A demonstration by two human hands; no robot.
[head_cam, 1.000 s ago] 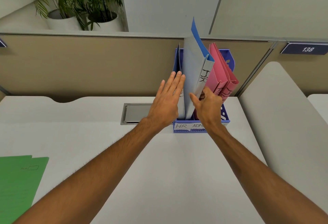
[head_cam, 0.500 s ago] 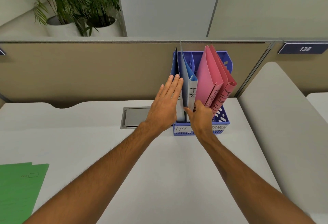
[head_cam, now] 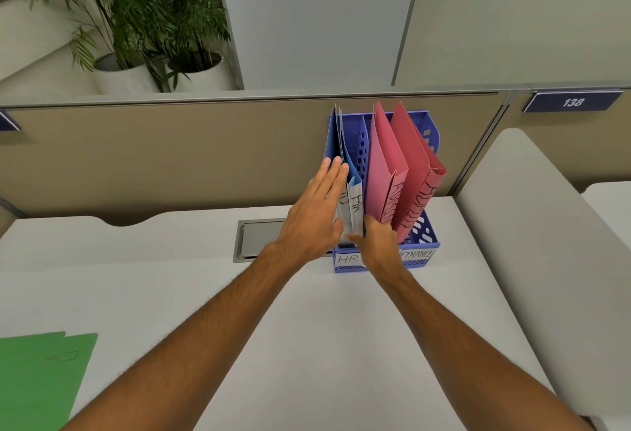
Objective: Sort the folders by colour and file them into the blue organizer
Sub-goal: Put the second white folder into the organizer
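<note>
- green folder (head_cam: pixel 37 383) lies flat on the near left of the white desk (head_cam: pixel 307 345), well away from both hands
- left hand (head_cam: pixel 316 212) is flat and open against the blue folders (head_cam: pixel 351 191) in the blue organizer (head_cam: pixel 421 253)'s left slot; right hand (head_cam: pixel 380 243) pinches their bottom edge
- the folder held high a second ago has dropped fully in
- pink folders (head_cam: pixel 403 174) lean right; beige partition (head_cam: pixel 170 157) and plants (head_cam: pixel 143 14) behind
</note>
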